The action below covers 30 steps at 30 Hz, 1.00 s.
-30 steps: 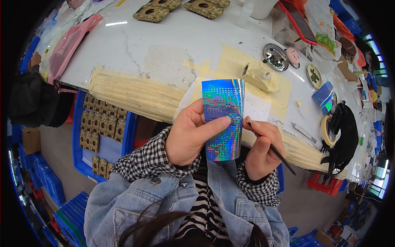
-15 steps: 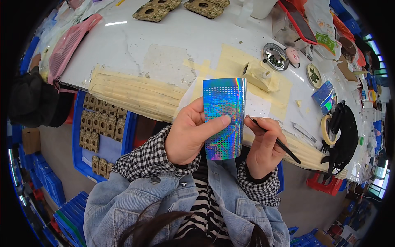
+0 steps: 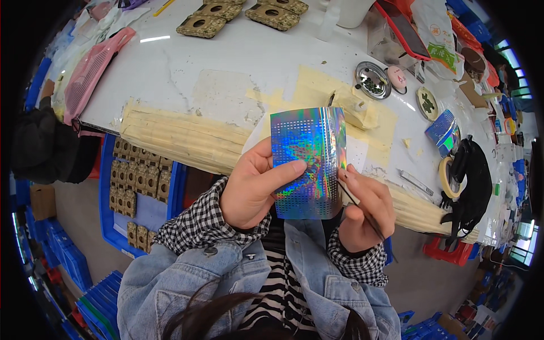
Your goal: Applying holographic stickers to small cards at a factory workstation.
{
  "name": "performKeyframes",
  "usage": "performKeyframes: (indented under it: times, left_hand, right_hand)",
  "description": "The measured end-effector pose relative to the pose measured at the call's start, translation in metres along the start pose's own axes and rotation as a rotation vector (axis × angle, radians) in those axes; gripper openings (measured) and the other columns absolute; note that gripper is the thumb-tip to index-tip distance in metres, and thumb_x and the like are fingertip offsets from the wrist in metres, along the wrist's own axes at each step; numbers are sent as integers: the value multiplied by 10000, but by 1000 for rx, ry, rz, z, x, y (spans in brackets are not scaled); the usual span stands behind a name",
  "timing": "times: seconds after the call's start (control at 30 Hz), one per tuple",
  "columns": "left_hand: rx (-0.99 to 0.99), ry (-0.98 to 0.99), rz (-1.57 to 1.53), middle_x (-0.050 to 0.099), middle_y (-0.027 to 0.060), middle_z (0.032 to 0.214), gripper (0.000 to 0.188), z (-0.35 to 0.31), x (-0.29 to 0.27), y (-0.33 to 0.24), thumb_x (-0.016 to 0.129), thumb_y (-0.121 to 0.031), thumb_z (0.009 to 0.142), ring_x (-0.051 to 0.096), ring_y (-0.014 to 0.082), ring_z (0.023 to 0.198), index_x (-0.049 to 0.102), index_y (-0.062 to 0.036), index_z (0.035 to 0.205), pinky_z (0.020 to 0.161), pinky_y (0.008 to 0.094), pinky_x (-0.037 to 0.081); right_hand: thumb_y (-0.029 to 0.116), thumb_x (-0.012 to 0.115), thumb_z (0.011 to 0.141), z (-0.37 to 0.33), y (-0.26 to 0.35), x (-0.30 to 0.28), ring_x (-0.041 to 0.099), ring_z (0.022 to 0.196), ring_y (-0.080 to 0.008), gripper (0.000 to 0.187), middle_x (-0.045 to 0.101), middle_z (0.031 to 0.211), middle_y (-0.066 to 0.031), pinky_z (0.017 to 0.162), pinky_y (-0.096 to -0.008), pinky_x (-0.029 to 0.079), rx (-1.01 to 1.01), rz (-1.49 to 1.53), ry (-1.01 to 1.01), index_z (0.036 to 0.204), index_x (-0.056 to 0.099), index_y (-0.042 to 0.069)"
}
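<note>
A shiny holographic sheet [image 3: 303, 198], marked with rows of small pieces, is gripped upright in my left hand [image 3: 249, 187], its thumb pressed flat on the front. The sheet's right side curls away. At that right edge my right hand [image 3: 368, 212] is closed around a slim dark pointed tool [image 3: 362, 209]; its exact kind is not clear. The fingertips are close against the sheet, and I cannot tell whether they touch it. Behind the sheet stands a block wrapped in yellowish tape [image 3: 362, 116], partly hidden.
Camouflage-patterned cases [image 3: 272, 17] lie at the far side. A round metal dish [image 3: 373, 79] holds small dark pieces. To the right are a utility knife [image 3: 415, 181], a tape roll [image 3: 450, 178] and a black bag [image 3: 473, 187]. A blue crate [image 3: 107, 198] of cases stands lower left.
The sheet has turned slightly, showing more of its curled right side. My right hand has moved in against its edge, the fingers straighter and the tool tilted more steeply downward.
</note>
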<state>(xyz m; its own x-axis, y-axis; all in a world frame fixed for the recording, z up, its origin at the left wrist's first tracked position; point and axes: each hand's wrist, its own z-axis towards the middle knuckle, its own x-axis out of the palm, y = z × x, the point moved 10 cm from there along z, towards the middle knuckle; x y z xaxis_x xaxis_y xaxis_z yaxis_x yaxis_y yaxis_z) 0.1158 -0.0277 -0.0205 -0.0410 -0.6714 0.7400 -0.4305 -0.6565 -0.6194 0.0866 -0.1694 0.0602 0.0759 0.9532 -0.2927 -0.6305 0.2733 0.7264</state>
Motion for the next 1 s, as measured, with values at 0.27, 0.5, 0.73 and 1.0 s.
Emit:
performKeyframes:
  times: [0.27,0.5,0.73,1.0]
  left_hand:
    - [-58,25,-60,607,107,1177,362,0,3,8,520,-12,924,590,171,1077,460,-21,1281,941,315,472]
    - [-63,22,-45,611,106,1168,363,-1,0,12,527,-17,921,593,168,1066,459,-23,1277,932,312,474]
    - [-51,26,-45,617,98,1153,353,-1,1,11,530,-21,920,594,159,1058,467,-23,1268,928,307,475]
    - [-54,47,-39,618,92,1149,358,-2,3,12,530,-18,921,595,148,1051,468,-27,1273,918,299,483]
  right_hand:
    - [246,742,751,5,26,20,649,955,-280,396,642,1002,-129,883,-429,522,-214,-230,169,1059,660,11]
    - [222,745,759,3,28,23,650,949,-269,375,636,1015,-121,877,-421,529,-247,-297,155,1063,667,16]
    - [226,737,770,2,27,24,649,953,-262,357,636,1005,-124,870,-417,535,-248,-317,153,1049,672,12]
    - [216,714,794,1,26,21,646,960,-271,341,631,1017,-140,872,-422,534,-222,-253,138,1055,664,2]
